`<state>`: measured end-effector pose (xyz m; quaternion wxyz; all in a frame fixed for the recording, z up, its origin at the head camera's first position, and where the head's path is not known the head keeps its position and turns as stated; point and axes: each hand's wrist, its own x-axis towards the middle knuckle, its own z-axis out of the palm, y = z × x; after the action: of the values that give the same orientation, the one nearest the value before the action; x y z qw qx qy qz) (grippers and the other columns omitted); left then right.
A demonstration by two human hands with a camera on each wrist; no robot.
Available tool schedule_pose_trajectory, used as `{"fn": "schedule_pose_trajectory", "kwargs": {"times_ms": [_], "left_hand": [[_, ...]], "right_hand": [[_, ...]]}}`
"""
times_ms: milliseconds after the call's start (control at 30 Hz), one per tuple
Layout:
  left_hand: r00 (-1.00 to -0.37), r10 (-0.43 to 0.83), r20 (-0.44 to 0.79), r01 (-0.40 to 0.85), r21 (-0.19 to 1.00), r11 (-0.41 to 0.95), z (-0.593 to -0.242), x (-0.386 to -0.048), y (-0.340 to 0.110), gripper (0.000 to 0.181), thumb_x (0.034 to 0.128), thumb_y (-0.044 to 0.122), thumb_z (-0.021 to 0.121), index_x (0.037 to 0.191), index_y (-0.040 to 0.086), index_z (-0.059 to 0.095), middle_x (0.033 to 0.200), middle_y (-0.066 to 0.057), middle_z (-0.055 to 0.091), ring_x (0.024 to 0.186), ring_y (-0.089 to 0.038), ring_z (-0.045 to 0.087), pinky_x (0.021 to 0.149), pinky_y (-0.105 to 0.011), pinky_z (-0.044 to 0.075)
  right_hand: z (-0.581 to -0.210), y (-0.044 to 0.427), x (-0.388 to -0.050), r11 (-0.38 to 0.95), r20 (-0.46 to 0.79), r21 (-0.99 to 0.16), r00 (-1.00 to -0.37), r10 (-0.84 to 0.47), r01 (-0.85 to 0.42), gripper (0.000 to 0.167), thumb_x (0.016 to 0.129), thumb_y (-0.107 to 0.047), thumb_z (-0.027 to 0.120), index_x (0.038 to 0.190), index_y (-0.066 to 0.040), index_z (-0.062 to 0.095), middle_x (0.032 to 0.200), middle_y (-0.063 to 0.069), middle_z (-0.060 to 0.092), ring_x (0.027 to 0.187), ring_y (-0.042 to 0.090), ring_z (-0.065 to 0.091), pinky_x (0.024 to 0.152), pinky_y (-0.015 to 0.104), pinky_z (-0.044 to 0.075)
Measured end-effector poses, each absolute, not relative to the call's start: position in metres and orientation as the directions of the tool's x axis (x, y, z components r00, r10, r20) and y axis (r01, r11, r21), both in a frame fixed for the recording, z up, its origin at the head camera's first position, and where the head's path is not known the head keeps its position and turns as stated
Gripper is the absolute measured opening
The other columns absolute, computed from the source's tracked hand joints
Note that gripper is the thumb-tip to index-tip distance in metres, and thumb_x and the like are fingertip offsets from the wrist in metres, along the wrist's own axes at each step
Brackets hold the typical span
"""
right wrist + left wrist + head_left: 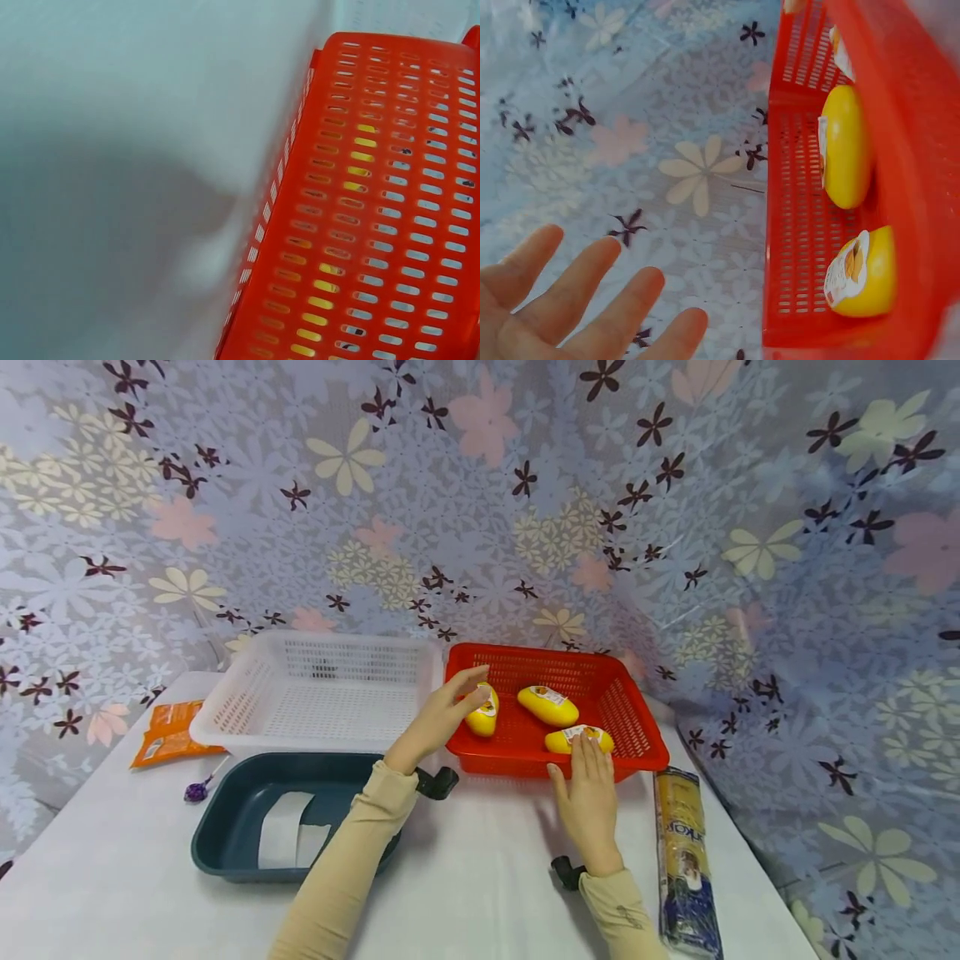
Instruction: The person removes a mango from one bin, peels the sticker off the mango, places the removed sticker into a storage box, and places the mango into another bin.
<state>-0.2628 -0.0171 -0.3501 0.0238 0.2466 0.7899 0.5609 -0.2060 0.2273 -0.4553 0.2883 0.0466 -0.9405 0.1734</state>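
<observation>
A red slotted plastic basket (525, 763) holds three smooth yellow oval packs with white labels. My left hand (437, 718) is over the basket's left end, its fingers spread and rather straight; in the left wrist view they hold nothing. Beneath that hand lies the left yellow pack (482, 720), partly covered by the fingers. The middle yellow pack (549, 705) lies apart from both hands. With straight fingers, my right hand (590, 810) reaches over the front rim to the front yellow pack (558, 742); firm contact cannot be told. The right hand does not show in its wrist view.
A white slotted basket (255, 693) adjoins the red one on the left. In front of it, a dark teal tub (217, 827) holds white pieces. An orange packet (174, 732) and purple lollipop (197, 792) lie left. A long pasta-like packet (684, 860) lies right.
</observation>
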Motion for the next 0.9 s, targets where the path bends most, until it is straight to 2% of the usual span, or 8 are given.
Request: {"fn": "schedule_pose_trajectory", "kwargs": {"times_ms": [100, 267, 533, 733, 833, 900], "left_hand": [[-0.898, 0.375, 0.229, 0.334, 0.910, 0.245, -0.342, -0.281, -0.006, 0.054, 0.1007, 0.040, 0.045, 0.147, 0.013, 0.039, 0.149, -0.013, 0.045, 0.136, -0.031, 0.043, 0.114, -0.048, 0.033], [-0.925, 0.327, 0.193, 0.274, 0.935, 0.225, -0.337, -0.308, 0.011, 0.054, 0.1007, 0.043, 0.043, 0.146, 0.014, 0.042, 0.149, -0.012, 0.043, 0.137, -0.031, 0.042, 0.114, -0.047, 0.033], [-0.964, 0.259, 0.056, 0.129, 0.953, 0.273, -0.351, -0.336, 0.018, 0.058, 0.1006, 0.047, 0.042, 0.146, 0.011, 0.040, 0.150, -0.012, 0.042, 0.139, -0.032, 0.039, 0.115, -0.047, 0.032], [-0.956, 0.291, -0.045, 0.040, 0.959, 0.279, -0.360, -0.349, 0.028, 0.061, 0.1007, 0.047, 0.041, 0.146, 0.006, 0.039, 0.155, -0.013, 0.034, 0.146, -0.033, 0.026, 0.118, -0.048, 0.025], [-0.949, 0.306, -0.071, 0.018, 0.960, 0.278, -0.366, -0.354, 0.034, 0.064, 0.1004, 0.048, 0.041, 0.147, 0.004, 0.036, 0.156, -0.014, 0.032, 0.147, -0.033, 0.023, 0.119, -0.048, 0.023], [-0.947, 0.308, -0.088, 0.000, 0.962, 0.274, -0.369, -0.357, 0.036, 0.067, 0.1002, 0.049, 0.041, 0.148, 0.003, 0.034, 0.156, -0.015, 0.031, 0.146, -0.034, 0.027, 0.118, -0.048, 0.025]], "right_hand": [[-0.456, 0.227, -0.208, 0.937, 0.577, -0.297, -0.816, 0.025, -0.182, 0.062, 0.094, -0.027, 0.062, 0.140, 0.010, 0.042, 0.145, 0.028, 0.044, 0.138, 0.042, 0.037, 0.116, 0.056, 0.021], [-0.455, 0.227, -0.208, 0.942, 0.602, -0.287, -0.797, 0.036, -0.174, 0.061, 0.093, -0.026, 0.062, 0.139, 0.011, 0.044, 0.143, 0.028, 0.046, 0.136, 0.043, 0.039, 0.115, 0.056, 0.023], [-0.461, 0.220, -0.211, 0.939, 0.630, -0.276, -0.776, 0.016, -0.205, 0.060, 0.093, -0.024, 0.063, 0.137, 0.011, 0.045, 0.142, 0.029, 0.047, 0.134, 0.044, 0.041, 0.112, 0.059, 0.026], [-0.462, 0.223, -0.212, 0.934, 0.631, -0.286, -0.775, 0.018, -0.212, 0.061, 0.093, -0.023, 0.062, 0.139, 0.012, 0.042, 0.144, 0.029, 0.045, 0.136, 0.044, 0.037, 0.115, 0.058, 0.022], [-0.462, 0.225, -0.211, 0.937, 0.633, -0.279, -0.774, 0.014, -0.211, 0.062, 0.092, -0.022, 0.063, 0.139, 0.012, 0.042, 0.144, 0.029, 0.045, 0.136, 0.044, 0.037, 0.116, 0.056, 0.021], [-0.463, 0.225, -0.211, 0.940, 0.632, -0.266, -0.775, 0.003, -0.213, 0.064, 0.091, -0.022, 0.063, 0.139, 0.013, 0.041, 0.144, 0.030, 0.044, 0.136, 0.044, 0.036, 0.117, 0.055, 0.019]]}}
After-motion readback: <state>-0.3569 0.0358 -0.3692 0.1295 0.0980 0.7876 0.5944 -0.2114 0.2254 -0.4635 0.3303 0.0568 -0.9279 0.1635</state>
